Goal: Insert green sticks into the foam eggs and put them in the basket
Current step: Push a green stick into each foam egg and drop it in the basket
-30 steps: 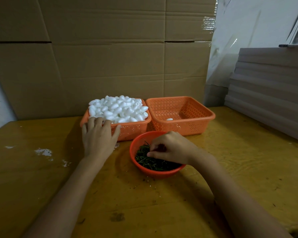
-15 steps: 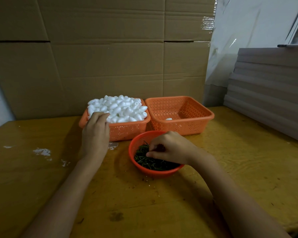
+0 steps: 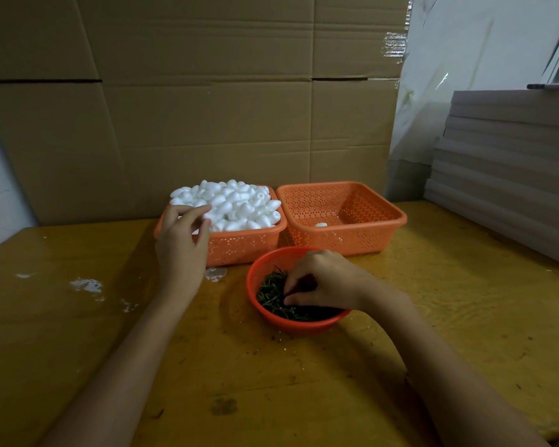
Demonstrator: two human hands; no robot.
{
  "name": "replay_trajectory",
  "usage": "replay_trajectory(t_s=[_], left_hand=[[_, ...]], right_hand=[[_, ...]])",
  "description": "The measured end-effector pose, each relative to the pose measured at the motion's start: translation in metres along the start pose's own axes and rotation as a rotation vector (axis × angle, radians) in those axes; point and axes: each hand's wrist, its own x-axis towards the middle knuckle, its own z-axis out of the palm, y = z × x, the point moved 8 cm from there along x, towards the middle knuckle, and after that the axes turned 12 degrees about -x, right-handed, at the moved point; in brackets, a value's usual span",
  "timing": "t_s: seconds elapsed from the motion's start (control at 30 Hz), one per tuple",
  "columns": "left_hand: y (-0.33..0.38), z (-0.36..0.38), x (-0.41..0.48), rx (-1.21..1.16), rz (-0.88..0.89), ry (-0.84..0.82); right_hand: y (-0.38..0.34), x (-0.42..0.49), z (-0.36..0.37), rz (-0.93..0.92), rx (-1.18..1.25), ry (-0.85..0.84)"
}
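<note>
On my feed the cardboard (image 3: 207,124) stands as a wall far beyond both hands, and the table (image 3: 465,317) runs under them. Boards (image 3: 504,162) are stacked well off to the right of the right hand (image 3: 326,280). Directly under the fingertips of the left hand (image 3: 181,250) sits the left basket (image 3: 246,245), heaped with eggs (image 3: 236,204); the hand hangs over its near left corner, fingers bent and touching the pile, thumb apart from them, and I cannot tell whether it has an egg in its grasp. Beyond the right hand stands the right basket (image 3: 342,243), touching the left one. The right hand is down in the bowl (image 3: 299,326), which sits on the table just in front of both baskets, fingers curled with the tips in the sticks (image 3: 270,293); I cannot tell whether a stick is pinched. A lone egg (image 3: 320,224) lies on the right basket's floor, just beyond the right knuckles. Crumbs (image 3: 86,285) lie left of the left wrist.
</note>
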Motion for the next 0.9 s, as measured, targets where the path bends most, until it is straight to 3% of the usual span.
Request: replay_trajectory(t_s=[0.07,0.17,0.37,0.5,0.63,0.9], left_hand=[[-0.006,0.003,0.000,-0.228,-0.101,0.018],[-0.020,0.013,-0.008,-0.663,-0.401,0.066],[-0.007,0.040,-0.026,-1.094,-0.616,0.000],[0.004,0.057,-0.039,-1.197,-0.691,-0.111],[0.013,0.071,-0.051,-1.209,-0.700,-0.252],[0.009,0.075,-0.053,-1.248,-0.721,-0.259]], right_hand=[[0.001,0.000,-0.001,0.008,0.001,0.018],[0.001,0.001,-0.003,0.008,0.047,0.041],[0.006,-0.003,-0.016,0.098,0.329,0.178],[0.012,-0.005,-0.022,0.145,0.494,0.257],[0.018,-0.007,-0.029,0.183,0.419,0.347],[0.020,-0.011,-0.035,0.219,0.462,0.450]])
